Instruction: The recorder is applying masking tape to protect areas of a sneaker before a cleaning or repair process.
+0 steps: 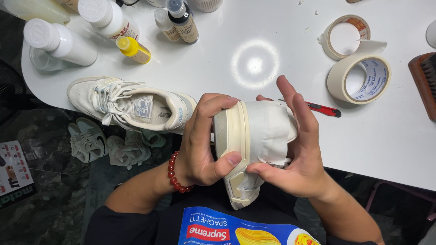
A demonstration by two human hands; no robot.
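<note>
I held a white sneaker (254, 145) in both hands, just off the near edge of the white counter (254, 68) and above my lap. Its cream sole faced left and its upper was wrapped in pale tape. My left hand (204, 140) gripped it from the sole side, fingers (213, 106) curled over the top edge and the thumb pressed against the sole's lower part. My right hand (297, 149) cradled the taped upper from the other side; its thumb pinched the lower edge of the wrap, while the other fingers lay loosely spread along the side. A red bead bracelet (175, 174) sat on my left wrist.

The matching sneaker (131, 104) lay on the counter just left of my left hand, laces up. Beyond my right hand lay a red utility knife (324, 110), and farther right two rolls of masking tape (359, 79). Bottles (113, 20), one of them small and yellow, stood at the far left of the counter.
</note>
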